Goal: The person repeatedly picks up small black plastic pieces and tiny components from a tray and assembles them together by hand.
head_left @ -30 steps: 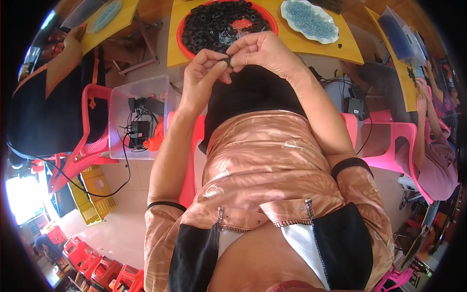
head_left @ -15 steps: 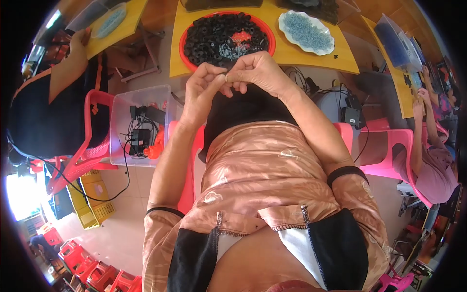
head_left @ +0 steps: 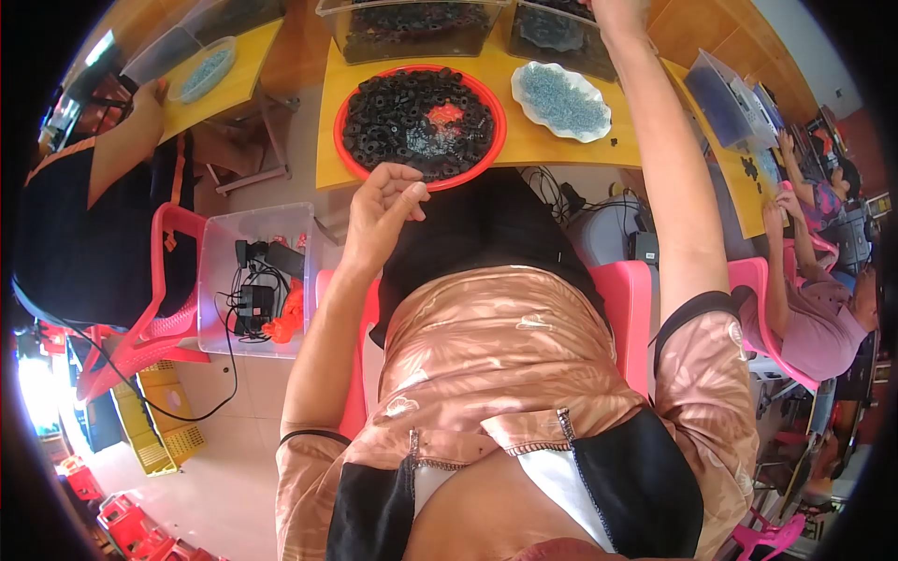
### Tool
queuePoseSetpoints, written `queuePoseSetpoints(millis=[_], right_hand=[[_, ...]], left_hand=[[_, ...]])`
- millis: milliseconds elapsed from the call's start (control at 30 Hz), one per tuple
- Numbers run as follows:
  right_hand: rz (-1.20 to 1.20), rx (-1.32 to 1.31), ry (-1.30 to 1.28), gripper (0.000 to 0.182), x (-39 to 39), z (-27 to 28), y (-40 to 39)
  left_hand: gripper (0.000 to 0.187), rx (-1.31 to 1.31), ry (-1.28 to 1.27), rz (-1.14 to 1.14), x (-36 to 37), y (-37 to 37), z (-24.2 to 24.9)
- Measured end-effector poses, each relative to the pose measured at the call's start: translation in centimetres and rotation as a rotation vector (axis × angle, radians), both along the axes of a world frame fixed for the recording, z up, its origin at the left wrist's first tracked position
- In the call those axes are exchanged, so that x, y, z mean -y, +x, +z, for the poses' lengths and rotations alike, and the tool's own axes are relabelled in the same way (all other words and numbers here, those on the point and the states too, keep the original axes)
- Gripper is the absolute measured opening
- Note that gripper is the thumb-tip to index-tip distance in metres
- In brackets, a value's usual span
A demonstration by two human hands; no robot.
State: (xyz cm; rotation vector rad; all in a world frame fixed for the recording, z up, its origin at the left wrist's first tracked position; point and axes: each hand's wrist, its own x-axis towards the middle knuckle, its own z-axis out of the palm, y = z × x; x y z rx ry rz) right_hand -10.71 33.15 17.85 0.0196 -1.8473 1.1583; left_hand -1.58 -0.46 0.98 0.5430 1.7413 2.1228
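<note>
The yellow bench [head_left: 561, 140] runs across the top of the view, with everything on it set within arm's reach of the seated person. At its far edge stand two clear bins [head_left: 412, 28], deep enough to hold stock of dark parts. In front of them sits the red tray [head_left: 351, 89], shallow and wide so that the heap of black rings [head_left: 393, 112] lies spread out and easy to pick from; a small patch of pale blue pieces shows near its middle. Just right of the tray is a white dish [head_left: 524, 79] of blue beads [head_left: 561, 98], kept apart from the rings.

The right hand [head_left: 617, 11] is stretched far forward to the right-hand bin at the frame's top edge; its fingers are cut off there, so I cannot tell whether it grips anything. The left hand [head_left: 383, 206] waits near the tray's near rim, palm turned up, fingers loosely curled with the thumb against the fingertips, as if pinching something small, though nothing can be made out in it.

Beside the pink chair [head_left: 627, 290], a clear box [head_left: 220, 280] on the floor holds cables and chargers.
</note>
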Motion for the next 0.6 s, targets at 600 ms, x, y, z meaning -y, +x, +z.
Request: queuePoseSetpoints(millis=[600], right_hand=[[0.066,0.781,0.797,0.024,8.0,-13.7,0.0]], left_hand=[[0.013,0.008,-0.050,0.006,0.3,-0.5,-0.6]])
